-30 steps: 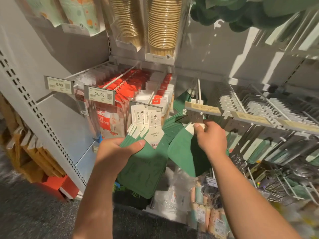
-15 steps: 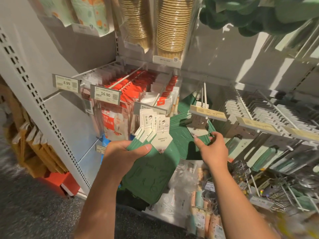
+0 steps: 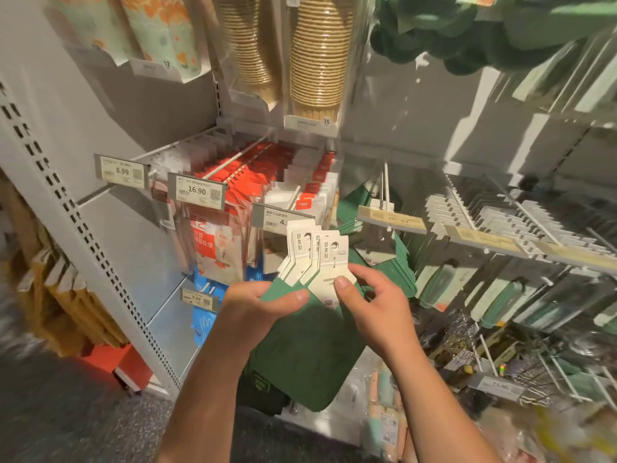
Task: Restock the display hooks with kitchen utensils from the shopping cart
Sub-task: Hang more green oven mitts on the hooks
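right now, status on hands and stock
Left hand grips green mat stack. Right hand pinches front card. Hook ahead, unobstructed.

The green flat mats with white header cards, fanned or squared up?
Fanned: the green flat mats show several white header cards staggered sideways.

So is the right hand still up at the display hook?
No, the right hand pinches the front card of the green mats held by the left hand.
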A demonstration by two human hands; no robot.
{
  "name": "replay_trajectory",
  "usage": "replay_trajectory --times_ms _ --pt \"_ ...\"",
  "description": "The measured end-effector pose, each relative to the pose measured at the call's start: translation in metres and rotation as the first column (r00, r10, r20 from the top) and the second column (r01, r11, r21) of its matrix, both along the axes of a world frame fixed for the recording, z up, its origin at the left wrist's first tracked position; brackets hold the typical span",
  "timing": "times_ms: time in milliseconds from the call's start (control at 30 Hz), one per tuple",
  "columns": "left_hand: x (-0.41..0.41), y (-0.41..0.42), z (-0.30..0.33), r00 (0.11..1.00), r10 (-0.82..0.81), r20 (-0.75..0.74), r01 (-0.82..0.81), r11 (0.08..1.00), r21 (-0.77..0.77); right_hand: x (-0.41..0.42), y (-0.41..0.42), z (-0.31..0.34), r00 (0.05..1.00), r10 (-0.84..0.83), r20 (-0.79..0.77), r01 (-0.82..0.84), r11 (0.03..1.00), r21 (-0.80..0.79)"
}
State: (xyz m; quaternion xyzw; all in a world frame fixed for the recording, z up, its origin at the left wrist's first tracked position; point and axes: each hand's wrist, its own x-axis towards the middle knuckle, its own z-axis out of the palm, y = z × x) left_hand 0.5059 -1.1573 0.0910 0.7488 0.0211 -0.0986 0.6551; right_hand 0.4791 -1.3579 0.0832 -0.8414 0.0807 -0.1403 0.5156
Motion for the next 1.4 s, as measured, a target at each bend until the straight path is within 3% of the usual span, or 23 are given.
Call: replay_trajectory --times_ms 267,433,700,867,1100,1400 --pt "-0.009 -0.003 -0.003 1.0 0.013 -0.004 -0.013 0.989 -0.145 -0.007 0.013 -0.004 0.976 -0.08 0.202 0.074 0.997 0.037" --pt "-0.014 -0.004 0.004 0.998 0.025 -0.052 -0.035 0.978 -0.205 -0.009 0.019 -0.002 0.962 -0.153 0.226 0.14 0.987 0.073" --pt "-0.018 -0.003 0.007 0.99 0.018 -0.139 -0.061 0.948 -0.311 -0.01 0.028 -0.008 0.912 -0.222 0.346 0.261 0.963 -0.071" --pt "-0.015 -0.005 0.005 0.997 0.04 -0.059 -0.055 0.959 -0.277 -0.013 0.024 -0.004 0.966 -0.172 0.191 0.173 0.985 0.01" --pt "-0.004 0.014 0.004 0.993 0.108 -0.054 -0.118 0.959 -0.257 -0.001 -0.014 -0.012 0.975 -0.207 0.083 0.214 0.973 -0.086" --pt "0.0 0.022 0.009 0.988 0.151 -0.021 -0.152 0.971 -0.183 0.018 -0.039 -0.013 0.924 -0.368 0.102 0.38 0.914 -0.142"
